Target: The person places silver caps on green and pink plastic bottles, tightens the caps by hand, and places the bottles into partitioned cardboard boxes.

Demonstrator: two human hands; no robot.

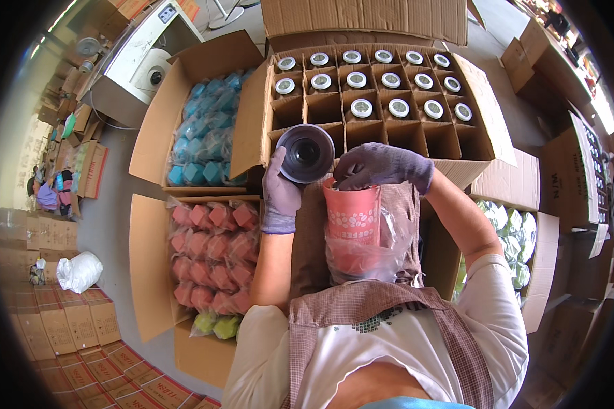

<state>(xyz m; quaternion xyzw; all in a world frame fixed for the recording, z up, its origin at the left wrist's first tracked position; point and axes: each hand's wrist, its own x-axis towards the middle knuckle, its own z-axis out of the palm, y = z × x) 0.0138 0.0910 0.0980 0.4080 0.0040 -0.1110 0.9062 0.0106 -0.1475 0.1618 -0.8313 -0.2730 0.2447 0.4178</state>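
Both my hands wear purple-grey gloves. My left hand [281, 191] is closed round a dark, round, hollow cup-like piece [307, 154], its opening facing up. On my lap stands a pink canister [353, 217] with a pale printed band, its lower part inside a clear plastic bag [390, 247]. Over the canister's mouth is my right hand [386, 168], fingers curled down at the rim. Whatever those fingers pinch is hidden by the glove. Just beyond my hands sits a divided cardboard box [488, 102] with several white-rimmed round-topped jars [361, 108] in its cells; some near cells hold none.
At my left, open boxes hold bagged blue pieces [199, 129] and bagged pink pieces [215, 247], with two green ones [226, 326] at the near end. A box of bagged pale green pieces [518, 232] stands at right. Stacked cartons [109, 371] lie lower left.
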